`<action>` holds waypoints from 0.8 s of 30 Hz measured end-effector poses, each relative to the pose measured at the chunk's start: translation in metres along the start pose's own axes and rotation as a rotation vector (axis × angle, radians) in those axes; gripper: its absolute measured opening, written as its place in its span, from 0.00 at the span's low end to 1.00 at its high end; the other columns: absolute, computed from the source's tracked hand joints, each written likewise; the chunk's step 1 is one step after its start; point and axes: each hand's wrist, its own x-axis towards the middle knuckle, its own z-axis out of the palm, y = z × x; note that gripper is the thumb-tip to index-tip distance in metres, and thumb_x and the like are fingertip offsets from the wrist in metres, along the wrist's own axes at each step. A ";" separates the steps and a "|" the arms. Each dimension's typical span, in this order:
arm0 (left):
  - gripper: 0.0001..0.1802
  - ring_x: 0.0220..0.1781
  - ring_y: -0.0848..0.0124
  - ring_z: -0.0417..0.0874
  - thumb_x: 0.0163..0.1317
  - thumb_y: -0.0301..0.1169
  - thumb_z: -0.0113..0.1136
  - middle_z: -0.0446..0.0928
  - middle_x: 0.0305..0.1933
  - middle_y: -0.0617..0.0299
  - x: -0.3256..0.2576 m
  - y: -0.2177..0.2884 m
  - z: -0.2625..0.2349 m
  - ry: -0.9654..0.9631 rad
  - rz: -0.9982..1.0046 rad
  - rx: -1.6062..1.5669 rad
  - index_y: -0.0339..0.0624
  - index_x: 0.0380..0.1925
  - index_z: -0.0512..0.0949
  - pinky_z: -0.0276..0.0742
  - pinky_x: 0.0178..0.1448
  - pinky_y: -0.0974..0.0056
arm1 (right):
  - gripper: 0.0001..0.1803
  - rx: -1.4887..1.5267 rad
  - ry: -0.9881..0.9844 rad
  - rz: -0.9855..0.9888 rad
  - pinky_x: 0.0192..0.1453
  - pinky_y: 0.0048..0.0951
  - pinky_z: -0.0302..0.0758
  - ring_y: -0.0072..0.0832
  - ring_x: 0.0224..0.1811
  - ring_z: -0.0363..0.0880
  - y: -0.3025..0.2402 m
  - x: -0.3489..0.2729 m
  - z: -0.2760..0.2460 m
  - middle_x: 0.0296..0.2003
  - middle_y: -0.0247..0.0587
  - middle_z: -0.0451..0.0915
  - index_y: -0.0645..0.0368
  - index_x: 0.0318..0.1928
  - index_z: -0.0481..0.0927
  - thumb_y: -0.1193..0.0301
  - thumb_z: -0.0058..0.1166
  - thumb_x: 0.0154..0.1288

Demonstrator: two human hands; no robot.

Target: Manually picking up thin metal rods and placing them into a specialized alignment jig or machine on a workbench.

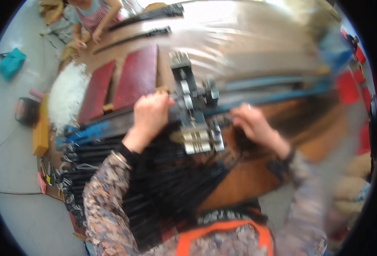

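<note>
A small metal bench device (188,100) with a pale ribbed block (198,141) at its near end stands in the middle of the table. My left hand (150,117) is closed in a fist at the device's left side; what it grips is hidden. On the right, my right hand (253,124) has its fingers pinched together beside the device, next to a small dark piece (226,121); motion blur hides what they hold. Many long black strips (167,187) lie bundled below the device, in front of me.
Two dark red boards (136,77) and a heap of white small pieces (68,96) lie at the left. A blue bar (278,97) runs behind my right hand. More black bundles (148,17) lie at the back, where a person (95,19) works. A yellow box (41,128) stands left.
</note>
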 end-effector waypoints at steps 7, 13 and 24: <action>0.06 0.38 0.63 0.81 0.65 0.31 0.59 0.74 0.32 0.61 -0.001 -0.073 -0.030 0.010 0.239 0.204 0.48 0.40 0.75 0.75 0.40 0.58 | 0.18 -0.497 -0.314 0.042 0.49 0.42 0.75 0.45 0.44 0.77 -0.056 -0.077 -0.022 0.39 0.46 0.79 0.58 0.44 0.79 0.71 0.69 0.53; 0.05 0.42 0.57 0.75 0.56 0.35 0.64 0.76 0.35 0.62 -0.054 0.058 -0.055 -0.173 -0.089 0.413 0.50 0.30 0.80 0.65 0.47 0.48 | 0.15 -0.456 -0.352 0.026 0.44 0.39 0.75 0.42 0.41 0.76 -0.040 -0.116 -0.006 0.35 0.42 0.77 0.58 0.41 0.81 0.77 0.61 0.50; 0.08 0.36 0.63 0.79 0.61 0.35 0.66 0.73 0.31 0.63 -0.150 0.214 -0.059 -0.299 -0.458 -0.234 0.49 0.36 0.77 0.78 0.34 0.56 | 0.06 -0.113 -0.338 0.100 0.41 0.43 0.77 0.43 0.38 0.80 -0.036 -0.081 -0.014 0.32 0.42 0.80 0.56 0.38 0.87 0.69 0.67 0.61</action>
